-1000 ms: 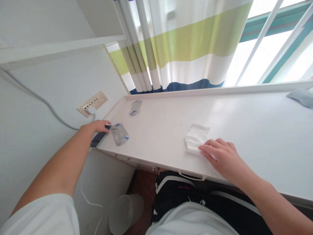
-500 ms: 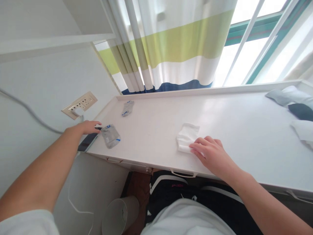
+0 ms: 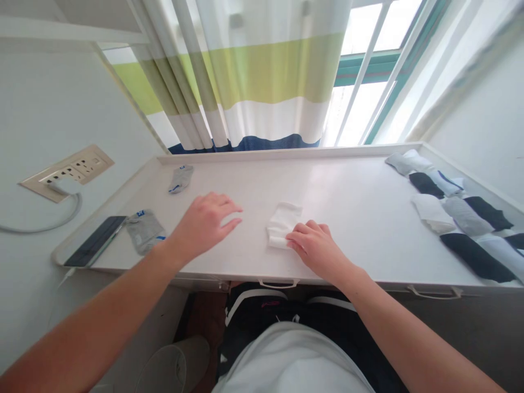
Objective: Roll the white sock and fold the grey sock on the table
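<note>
Pressing white sock [image 3: 282, 225] (folded, rumpled), right hand [image 3: 315, 248] atop, left hand [image 3: 204, 224] hovering, grips apart

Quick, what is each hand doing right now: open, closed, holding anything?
Left hand: open, fingers spread, holding nothing.
Right hand: open, fingertips resting on the white folded cloth.

White desk [image 3: 347, 185] bears socks [image 3: 470, 254], phone [image 3: 96, 248], perhaps a folded cloth [image 3: 282, 221].

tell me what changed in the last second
The left hand came off the phone and swung right; it now hovers open beside the white folded cloth. The right hand stayed with its fingers on that cloth. Phone and both grey socks lie unmoved.
</note>
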`<state>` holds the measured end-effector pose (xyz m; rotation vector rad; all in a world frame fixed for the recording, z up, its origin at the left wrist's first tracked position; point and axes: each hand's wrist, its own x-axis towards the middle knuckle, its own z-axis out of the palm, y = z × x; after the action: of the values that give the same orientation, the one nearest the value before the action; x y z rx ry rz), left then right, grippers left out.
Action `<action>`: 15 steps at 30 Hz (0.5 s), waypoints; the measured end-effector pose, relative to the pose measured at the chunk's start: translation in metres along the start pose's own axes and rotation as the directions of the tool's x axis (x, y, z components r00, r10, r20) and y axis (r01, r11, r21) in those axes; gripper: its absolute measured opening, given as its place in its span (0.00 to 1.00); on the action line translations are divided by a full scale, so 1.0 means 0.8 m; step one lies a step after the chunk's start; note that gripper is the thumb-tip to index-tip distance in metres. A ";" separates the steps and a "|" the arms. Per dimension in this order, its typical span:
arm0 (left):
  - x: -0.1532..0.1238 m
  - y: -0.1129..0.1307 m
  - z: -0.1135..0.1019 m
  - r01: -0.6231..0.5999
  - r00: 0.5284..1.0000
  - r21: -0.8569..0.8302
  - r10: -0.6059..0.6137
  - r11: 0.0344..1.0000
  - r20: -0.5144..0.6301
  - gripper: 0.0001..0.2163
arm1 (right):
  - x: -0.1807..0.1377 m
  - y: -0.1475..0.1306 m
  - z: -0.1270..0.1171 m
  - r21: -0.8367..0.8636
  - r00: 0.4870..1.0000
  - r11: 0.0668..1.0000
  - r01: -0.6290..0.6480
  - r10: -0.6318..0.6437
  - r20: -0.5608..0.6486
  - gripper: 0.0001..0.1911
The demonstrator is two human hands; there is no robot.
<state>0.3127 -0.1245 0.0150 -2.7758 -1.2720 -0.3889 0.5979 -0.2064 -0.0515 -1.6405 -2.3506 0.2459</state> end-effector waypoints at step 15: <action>0.006 0.079 0.116 -0.147 0.989 -0.189 0.141 0.971 -0.047 0.07 | 0.001 0.003 0.007 -0.028 1.000 1.000 -0.010 0.010 -0.017 0.15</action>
<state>0.3821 -0.1476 -0.0704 -2.9833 -1.0692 -0.5727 0.5984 -0.2046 -0.0576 -1.6610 -2.3447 0.2013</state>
